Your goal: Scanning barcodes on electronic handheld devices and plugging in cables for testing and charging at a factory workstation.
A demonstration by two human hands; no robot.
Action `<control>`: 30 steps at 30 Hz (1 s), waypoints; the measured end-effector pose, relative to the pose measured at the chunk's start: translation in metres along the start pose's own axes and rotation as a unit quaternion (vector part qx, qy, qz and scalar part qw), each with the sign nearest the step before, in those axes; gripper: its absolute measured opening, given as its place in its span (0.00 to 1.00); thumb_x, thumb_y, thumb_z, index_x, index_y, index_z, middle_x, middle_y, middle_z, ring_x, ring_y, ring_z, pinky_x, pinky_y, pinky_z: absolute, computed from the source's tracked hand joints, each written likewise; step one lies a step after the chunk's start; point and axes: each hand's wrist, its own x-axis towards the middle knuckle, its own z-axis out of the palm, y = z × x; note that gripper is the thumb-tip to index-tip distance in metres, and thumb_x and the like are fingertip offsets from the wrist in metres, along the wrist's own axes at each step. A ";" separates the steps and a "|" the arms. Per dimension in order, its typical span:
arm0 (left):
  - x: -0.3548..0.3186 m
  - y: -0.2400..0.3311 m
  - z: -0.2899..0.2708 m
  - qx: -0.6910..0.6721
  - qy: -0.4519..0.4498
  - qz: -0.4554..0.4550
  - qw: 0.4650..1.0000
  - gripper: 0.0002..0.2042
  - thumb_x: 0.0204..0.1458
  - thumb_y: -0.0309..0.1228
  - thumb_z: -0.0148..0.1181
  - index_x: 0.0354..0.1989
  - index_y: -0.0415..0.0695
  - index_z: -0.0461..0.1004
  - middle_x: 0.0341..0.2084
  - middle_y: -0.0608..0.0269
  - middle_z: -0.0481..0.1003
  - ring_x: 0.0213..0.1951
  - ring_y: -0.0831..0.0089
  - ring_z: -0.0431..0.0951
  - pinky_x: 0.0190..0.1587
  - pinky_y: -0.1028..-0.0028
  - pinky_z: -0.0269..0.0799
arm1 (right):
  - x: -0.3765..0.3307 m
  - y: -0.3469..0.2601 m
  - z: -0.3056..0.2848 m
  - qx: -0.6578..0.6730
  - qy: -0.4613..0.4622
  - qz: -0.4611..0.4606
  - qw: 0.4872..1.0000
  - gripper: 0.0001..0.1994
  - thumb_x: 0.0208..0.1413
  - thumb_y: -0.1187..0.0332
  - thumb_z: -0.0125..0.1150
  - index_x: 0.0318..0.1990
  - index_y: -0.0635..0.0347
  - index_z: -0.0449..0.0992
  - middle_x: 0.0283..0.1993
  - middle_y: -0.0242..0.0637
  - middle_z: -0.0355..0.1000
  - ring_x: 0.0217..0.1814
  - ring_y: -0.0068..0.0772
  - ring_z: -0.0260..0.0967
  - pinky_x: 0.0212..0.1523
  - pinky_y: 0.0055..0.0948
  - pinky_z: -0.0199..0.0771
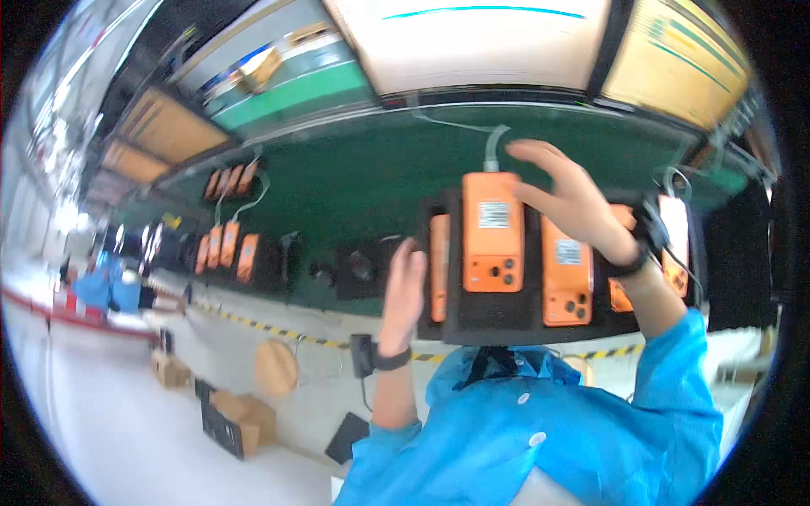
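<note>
An orange smartphone [493, 274], camera side up with a label on its back, lies on a black foam tray [496, 325] in front of me. A white cable [492, 158] is attached to its far end. My right hand [567, 192] hovers at the phone's upper right corner, thumb and fingers apart; whether the thumb touches the phone cannot be made out. Further orange phones [567, 295] rest to the right, one partly under my right wrist. To the left of the tray, my left hand [403, 291] is raised with fingers stretched, holding nothing.
More orange phones [247, 257] and cables stand along the green bench [329, 181] on the left. A dark foam block [363, 268] lies beyond my left hand. Large lit screens [481, 51] line the back. A round stool [277, 368] and open carton [245, 417] are on the floor.
</note>
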 end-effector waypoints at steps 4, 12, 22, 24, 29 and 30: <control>-0.017 -0.014 -0.033 -0.106 -0.009 -0.038 0.994 0.23 0.65 0.42 0.44 0.61 0.36 0.63 0.58 0.53 0.67 0.60 0.67 0.65 0.62 0.69 0.58 | -0.034 -0.063 -0.021 0.098 -0.167 -0.083 0.977 0.17 0.47 0.74 0.65 0.46 0.64 0.75 0.50 0.48 0.73 0.56 0.49 0.69 0.57 0.42 0.67; -0.064 -0.046 -0.156 -0.135 0.040 -0.065 0.988 0.16 0.64 0.35 0.47 0.51 0.36 0.71 0.43 0.57 0.77 0.45 0.70 0.76 0.50 0.71 0.69 | -0.110 -0.117 0.062 0.566 -0.507 -0.012 0.650 0.16 0.59 0.71 0.60 0.52 0.71 0.72 0.54 0.49 0.71 0.56 0.44 0.69 0.58 0.39 0.66; -0.152 -0.099 -0.392 -0.106 0.122 -0.098 0.982 0.14 0.63 0.35 0.49 0.49 0.37 0.72 0.42 0.58 0.77 0.44 0.72 0.75 0.50 0.71 0.69 | -0.051 -0.266 0.401 0.517 -0.536 0.170 0.645 0.17 0.67 0.57 0.47 0.45 0.64 0.74 0.41 0.32 0.74 0.44 0.22 0.68 0.49 0.26 0.70; -0.162 -0.112 -0.432 -0.111 0.137 -0.111 0.978 0.15 0.64 0.36 0.49 0.49 0.38 0.72 0.41 0.60 0.76 0.45 0.73 0.74 0.51 0.72 0.69 | -0.028 -0.307 0.464 0.467 -0.554 0.168 0.668 0.17 0.67 0.56 0.48 0.40 0.63 0.74 0.36 0.30 0.72 0.41 0.21 0.67 0.47 0.26 0.69; -0.171 -0.153 -0.506 -0.246 0.211 -0.091 0.942 0.18 0.65 0.43 0.43 0.49 0.41 0.72 0.41 0.63 0.76 0.44 0.75 0.74 0.49 0.73 0.69 | 0.010 -0.384 0.620 0.461 -0.507 0.089 0.723 0.17 0.64 0.55 0.53 0.41 0.62 0.75 0.37 0.31 0.73 0.40 0.20 0.68 0.42 0.24 0.70; -0.161 -0.161 -0.512 -0.291 0.307 -0.084 0.902 0.19 0.66 0.44 0.41 0.48 0.42 0.73 0.40 0.64 0.76 0.42 0.76 0.74 0.47 0.74 0.69 | 0.021 -0.392 0.641 0.462 -0.507 0.098 0.721 0.17 0.64 0.55 0.53 0.41 0.62 0.75 0.37 0.31 0.73 0.40 0.20 0.68 0.42 0.24 0.70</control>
